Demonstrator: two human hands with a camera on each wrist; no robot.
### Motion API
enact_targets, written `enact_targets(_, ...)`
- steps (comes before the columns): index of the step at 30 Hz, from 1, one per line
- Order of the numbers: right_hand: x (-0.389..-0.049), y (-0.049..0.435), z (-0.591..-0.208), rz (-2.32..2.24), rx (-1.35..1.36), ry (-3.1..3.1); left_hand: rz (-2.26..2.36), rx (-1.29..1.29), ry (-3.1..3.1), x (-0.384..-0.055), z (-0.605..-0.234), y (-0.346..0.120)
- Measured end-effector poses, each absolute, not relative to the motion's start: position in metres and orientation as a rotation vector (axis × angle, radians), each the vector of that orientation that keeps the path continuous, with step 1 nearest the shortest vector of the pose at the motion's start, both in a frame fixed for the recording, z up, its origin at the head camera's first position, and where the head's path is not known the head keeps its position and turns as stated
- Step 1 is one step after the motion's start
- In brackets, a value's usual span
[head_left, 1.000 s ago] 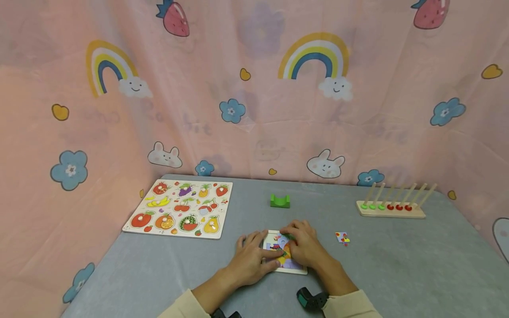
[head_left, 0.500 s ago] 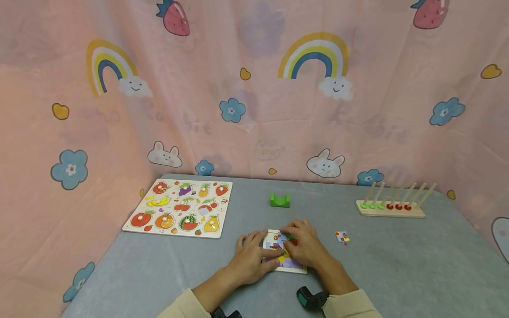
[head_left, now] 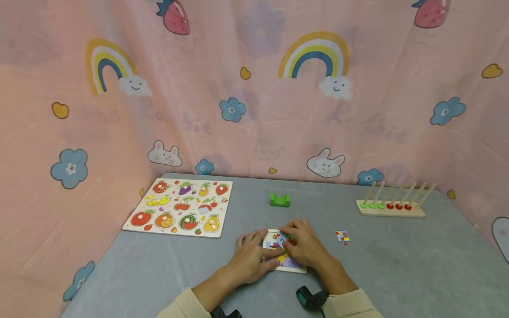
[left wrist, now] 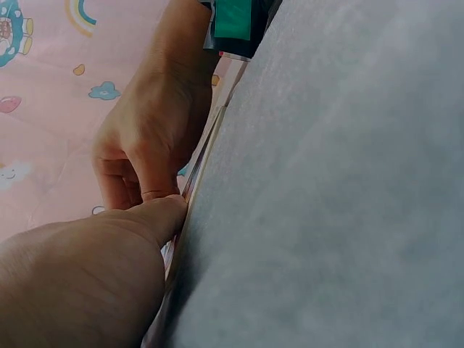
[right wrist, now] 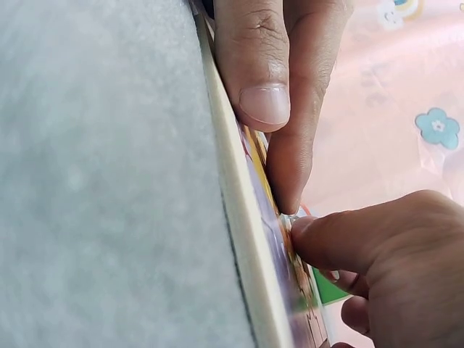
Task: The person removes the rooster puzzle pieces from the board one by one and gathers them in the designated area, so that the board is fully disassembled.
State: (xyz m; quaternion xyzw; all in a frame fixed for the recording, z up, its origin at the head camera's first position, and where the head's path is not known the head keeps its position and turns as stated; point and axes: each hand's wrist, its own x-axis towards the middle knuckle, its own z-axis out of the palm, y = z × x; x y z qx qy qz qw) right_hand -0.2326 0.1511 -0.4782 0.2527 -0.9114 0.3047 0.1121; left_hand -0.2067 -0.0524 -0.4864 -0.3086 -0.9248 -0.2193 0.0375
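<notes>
- Left grip (head_left: 251, 259) looks relaxed, fingers stretched onto the framed jigsaw (head_left: 292, 263)
- Right grip (head_left: 305, 245) bends over it too, can't tell if it's pinching anything
- Loose jigsaw piece (head_left: 342, 237) sits right of both, nearer the right one

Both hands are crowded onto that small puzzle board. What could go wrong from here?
The left hand's index finger reaches across the puzzle board close to the right hand's fingers, so it might block or nudge a piece. Uneven pressure from the two hands could slide the board on the table. The loose piece lies to the right of the right hand; an outward sweep may knock it away.
</notes>
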Motion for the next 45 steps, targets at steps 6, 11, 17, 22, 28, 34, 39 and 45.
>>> enact_targets(6,-0.235,0.151,-0.478,0.834,0.782,-2.605,-0.665,-0.942,-2.845,-0.208,-0.486,-0.054)
enact_targets(11,-0.234,0.155,-0.470,0.894,0.736,-2.562,-0.653,-0.934,-2.854,-0.208,-0.486,-0.052)
enact_targets(17,-0.227,0.168,-0.451,0.929,0.720,-2.586,-0.650,-0.928,-2.850,-0.207,-0.487,-0.051)
enact_targets(22,-0.221,0.183,-0.436,0.905,0.740,-2.494,-0.649,-0.931,-2.832,-0.207,-0.488,-0.051)
enact_targets(28,-0.217,0.199,-0.424,0.894,0.750,-2.425,-0.664,-0.928,-2.830,-0.207,-0.489,-0.052)
enact_targets(34,-0.212,0.216,-0.413,0.900,0.769,-2.333,-0.674,-0.917,-2.841,-0.206,-0.490,-0.052)
enact_targets(39,-0.206,0.235,-0.401,0.868,0.724,-2.335,-0.677,-0.917,-2.836,-0.206,-0.490,-0.052)
enact_targets(45,-0.201,0.263,-0.397,0.839,0.657,-2.340,-0.687,-0.919,-2.839,-0.207,-0.490,-0.052)
